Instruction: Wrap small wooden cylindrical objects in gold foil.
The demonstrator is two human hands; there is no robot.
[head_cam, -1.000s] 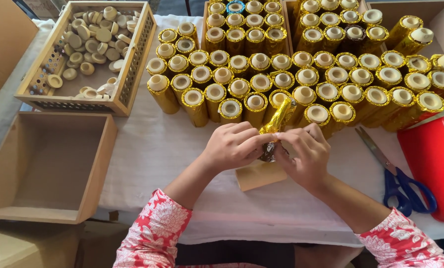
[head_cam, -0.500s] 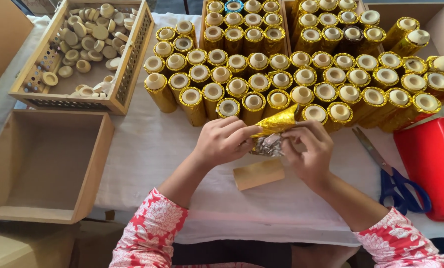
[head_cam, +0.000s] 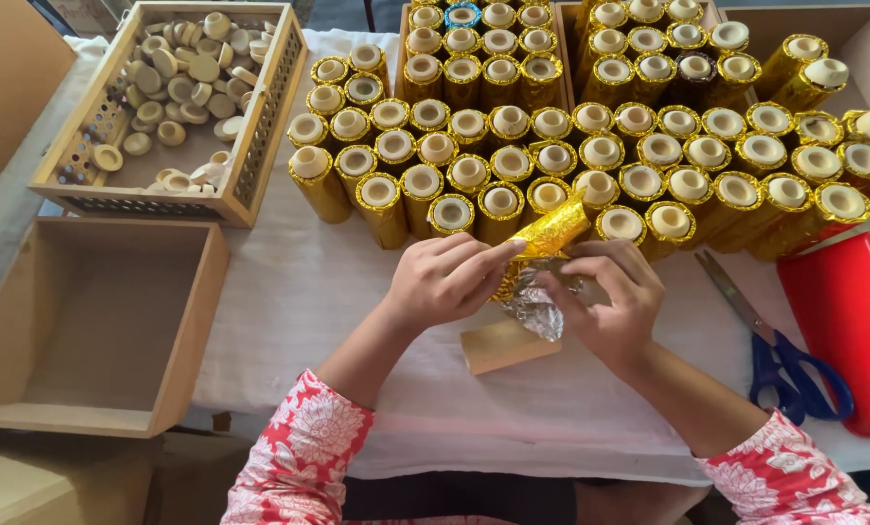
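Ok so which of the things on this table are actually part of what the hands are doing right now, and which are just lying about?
In use:
- left hand and right hand, both gripping the gold foil tube
- crumpled silver foil end under the fingers
- wooden block just below the hands

Lying about:
- blue-handled scissors
- red container
- empty wooden box
- tray of wooden plugs
- rows of finished gold tubes

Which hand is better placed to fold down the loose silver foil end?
Probably the right hand: its fingers already touch the crumpled silver foil end. The left hand grips the gold-wrapped tube higher up.
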